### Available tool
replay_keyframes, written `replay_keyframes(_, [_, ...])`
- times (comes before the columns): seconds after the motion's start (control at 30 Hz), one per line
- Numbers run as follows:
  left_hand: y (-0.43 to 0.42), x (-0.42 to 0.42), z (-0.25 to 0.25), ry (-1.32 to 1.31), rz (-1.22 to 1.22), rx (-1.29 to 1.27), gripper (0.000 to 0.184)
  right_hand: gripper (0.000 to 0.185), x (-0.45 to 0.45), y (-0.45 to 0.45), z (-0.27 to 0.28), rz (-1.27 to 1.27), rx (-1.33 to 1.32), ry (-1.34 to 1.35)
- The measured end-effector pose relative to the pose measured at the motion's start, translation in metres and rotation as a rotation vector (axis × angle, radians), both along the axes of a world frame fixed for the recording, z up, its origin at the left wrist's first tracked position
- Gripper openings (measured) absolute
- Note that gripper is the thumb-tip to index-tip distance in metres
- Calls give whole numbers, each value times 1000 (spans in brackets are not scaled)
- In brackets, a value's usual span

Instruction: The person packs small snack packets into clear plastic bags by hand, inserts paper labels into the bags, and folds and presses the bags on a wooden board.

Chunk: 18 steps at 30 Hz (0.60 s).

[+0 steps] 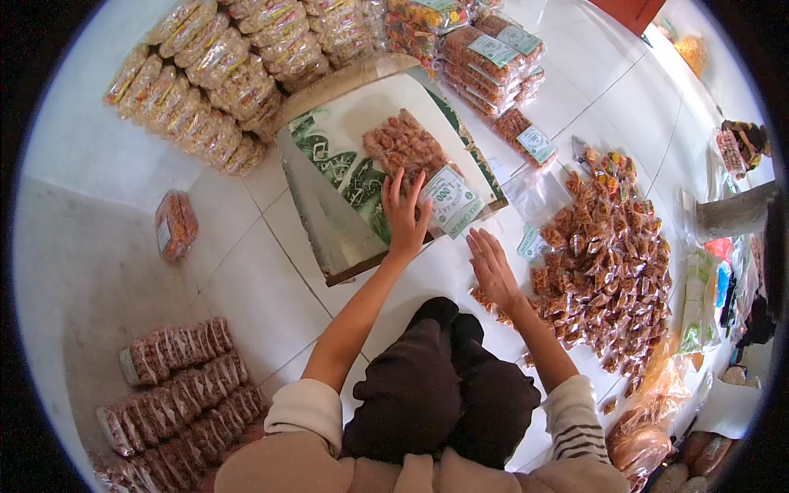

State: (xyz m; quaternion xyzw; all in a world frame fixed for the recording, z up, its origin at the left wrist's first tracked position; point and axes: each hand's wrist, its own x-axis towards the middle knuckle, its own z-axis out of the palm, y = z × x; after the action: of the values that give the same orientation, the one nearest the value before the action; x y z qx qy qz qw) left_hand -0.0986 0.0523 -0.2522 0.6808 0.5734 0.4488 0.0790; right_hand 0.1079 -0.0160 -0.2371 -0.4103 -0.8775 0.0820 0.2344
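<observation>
A clear bag of reddish-brown snacks (403, 141) lies flat on a low board with green print (325, 226). Its white and green label (452, 197) sits at the end nearer me. My left hand (404, 215) rests with spread fingers on the bag and the label's left edge. My right hand (493, 269) hovers or rests just right of the board, its fingers stretched out and nothing visible in them. Close by on the right are another label (532, 243) and clear plastic bags (538, 197).
A large heap of small snack packets (608, 263) covers the floor on the right. Labelled bags (493, 62) are stacked behind the board. Pale packs (197, 90) pile up at the back left, and brown rows of packs (177, 394) lie at the front left.
</observation>
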Motion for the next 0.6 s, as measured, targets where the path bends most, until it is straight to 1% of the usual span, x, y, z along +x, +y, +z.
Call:
replay_keyframes(0.03, [3,-3,-1,14,-11,18,39,52,0,4,1,2,-3,2])
replay_keyframes(0.1, [8,-8,-1,17,-29,15,40,52,0,16,2,56,94,-242])
replay_keyframes(0.13, [11,-10,0,17,-50,12,40,52,-2,24,1,59,95,-240])
replay_keyframes(0.2, [20,-18,0,9,-38,11,42,53,-5,42,-1,148,100,-116])
replay_keyframes(0.3, [34,-26,-1,-38,-33,16,44,53,-21,61,15,163,128,-178])
replay_keyframes(0.37, [38,-28,1,-75,-30,26,46,53,-33,78,11,169,128,-161])
replay_keyframes(0.43, [39,-30,2,-80,-30,-38,47,54,-47,83,10,186,130,-141])
replay_keyframes(0.5, [40,-30,3,-100,-45,8,46,54,-58,84,11,93,145,-92])
replay_keyframes(0.53, [41,-30,2,-119,-65,54,45,54,-61,83,13,96,145,-94])
replay_keyframes(0.6, [40,-29,1,-155,-53,40,44,59,-66,78,15,55,100,-66])
